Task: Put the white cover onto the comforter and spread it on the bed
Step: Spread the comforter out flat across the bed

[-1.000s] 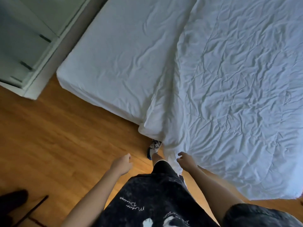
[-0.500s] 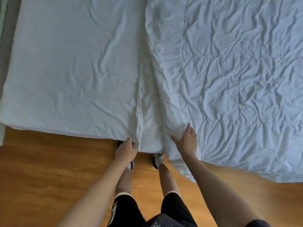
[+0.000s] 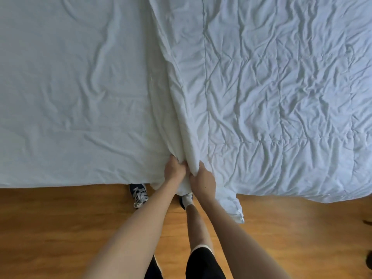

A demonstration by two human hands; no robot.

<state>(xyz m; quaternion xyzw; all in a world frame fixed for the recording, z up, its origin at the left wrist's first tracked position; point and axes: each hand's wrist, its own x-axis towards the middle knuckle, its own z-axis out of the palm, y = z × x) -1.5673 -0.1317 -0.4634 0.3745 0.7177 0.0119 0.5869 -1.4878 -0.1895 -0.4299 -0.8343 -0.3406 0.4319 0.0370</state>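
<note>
A wrinkled white comforter [image 3: 281,87] covers the right half of the bed, its near corner hanging over the bed's edge toward the floor. Its left edge runs as a thick bunched fold [image 3: 181,109] down the middle of the bed. My left hand [image 3: 174,169] grips that fold at the bed's near edge. My right hand [image 3: 203,179] grips the same fold right beside it, fingers curled into the fabric. The left half shows the smoother white sheet [image 3: 70,87] of the mattress. I cannot tell the cover apart from the comforter.
Wooden floor [image 3: 60,228] runs along the bed's near edge. My two feet in sneakers [image 3: 138,195] stand against the bed. A dark object [image 3: 368,258] sits at the far right edge of the floor.
I have stepped up to the bed and the view swung over it. Both hands moved together from apart and closed on the comforter's bunched left edge.
</note>
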